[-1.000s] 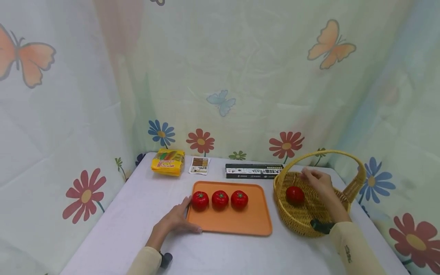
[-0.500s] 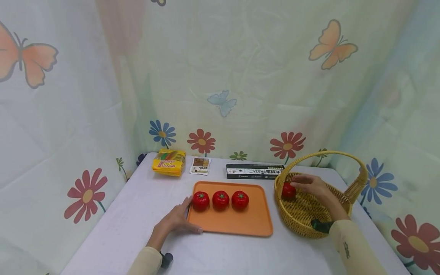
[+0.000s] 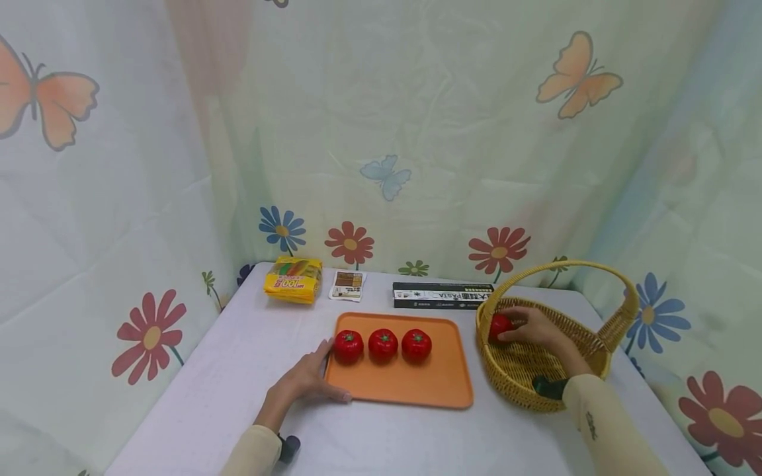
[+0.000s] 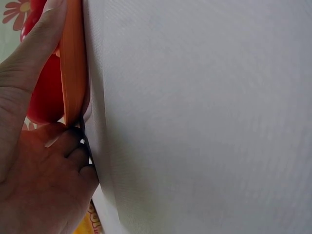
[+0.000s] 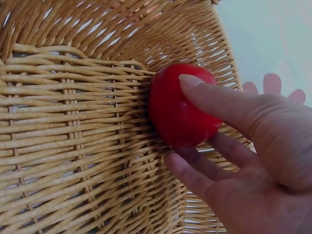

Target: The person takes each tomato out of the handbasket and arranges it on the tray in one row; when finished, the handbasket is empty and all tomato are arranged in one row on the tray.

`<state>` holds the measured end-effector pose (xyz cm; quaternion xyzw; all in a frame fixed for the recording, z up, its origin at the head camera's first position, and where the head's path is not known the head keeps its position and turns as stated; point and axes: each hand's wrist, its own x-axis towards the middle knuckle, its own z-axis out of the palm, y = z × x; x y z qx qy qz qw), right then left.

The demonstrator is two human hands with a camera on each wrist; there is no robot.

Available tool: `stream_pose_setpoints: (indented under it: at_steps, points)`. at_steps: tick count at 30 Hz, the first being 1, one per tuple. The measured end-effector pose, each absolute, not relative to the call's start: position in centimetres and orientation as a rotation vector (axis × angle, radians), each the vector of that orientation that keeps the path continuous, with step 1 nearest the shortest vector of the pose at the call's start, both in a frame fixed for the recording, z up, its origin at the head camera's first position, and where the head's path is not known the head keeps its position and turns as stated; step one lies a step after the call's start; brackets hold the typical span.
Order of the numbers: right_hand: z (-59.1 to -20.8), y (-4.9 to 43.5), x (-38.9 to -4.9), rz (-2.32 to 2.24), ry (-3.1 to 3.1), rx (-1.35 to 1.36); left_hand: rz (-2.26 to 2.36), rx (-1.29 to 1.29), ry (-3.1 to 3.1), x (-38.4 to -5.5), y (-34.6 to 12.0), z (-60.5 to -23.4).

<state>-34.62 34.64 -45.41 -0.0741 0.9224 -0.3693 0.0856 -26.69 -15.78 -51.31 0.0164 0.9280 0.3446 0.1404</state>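
In the right half of the head view, my right hand (image 3: 532, 328) reaches into a woven basket (image 3: 526, 390) with a tall arched handle. It holds a red tomato (image 5: 180, 114) near the basket's left wall, thumb across its upper face and fingers under it in the right wrist view. My left hand (image 3: 306, 380) grips the near left corner of an orange tray (image 3: 411, 387), thumb along the front rim and fingers at the left side. Three red tomatoes (image 3: 383, 346) with green stems sit in a row on the tray. The thumb lies against the tray's rim (image 4: 74, 63) in the left wrist view.
Along the back of the white table (image 3: 393, 443) lie a yellow packet (image 3: 293, 281), a small brown-and-white sachet (image 3: 347, 285) and a long black pasta box (image 3: 440, 296). The pasta box's right end meets the basket. A printed curtain (image 3: 417, 132) surrounds the table.
In the basket, the tomato has shifted a little left and back. My right hand has moved left and down, and its fingers have closed around it. The left hand stays at the tray.
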Motion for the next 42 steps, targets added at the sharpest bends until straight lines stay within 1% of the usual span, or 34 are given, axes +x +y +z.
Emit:
stream_pose_setpoints:
  at_steps: [6,9,19,26,30,36,42]
  points:
    - [-45.5,34.3,-34.9,-1.003,2.816,-0.350,0.994,0.047,2.681,-26.7,-15.9,-51.2]
    - [-45.4,34.2,-35.1,-0.956,2.846,-0.366,0.999,0.046,2.680,-26.8,-15.9,-51.3]
    - [-45.2,34.2,-34.9,-0.945,2.857,-0.248,1.011,0.044,2.663,-26.8,-15.7,-51.6]
    - [-44.4,34.4,-34.6,-0.986,2.833,-0.034,1.013,0.046,2.664,-26.8,-15.8,-51.5]
    - [-43.6,34.8,-33.7,-1.058,2.780,0.018,1.011,0.046,2.666,-26.7,-15.8,-51.4]
    - [-42.2,35.3,-31.5,-1.223,2.703,-0.030,1.019,0.060,2.664,-26.7,-15.7,-51.5]
    - [-41.5,34.8,-29.0,-1.352,2.586,-0.185,1.016,0.073,2.674,-26.7,-15.8,-51.4]
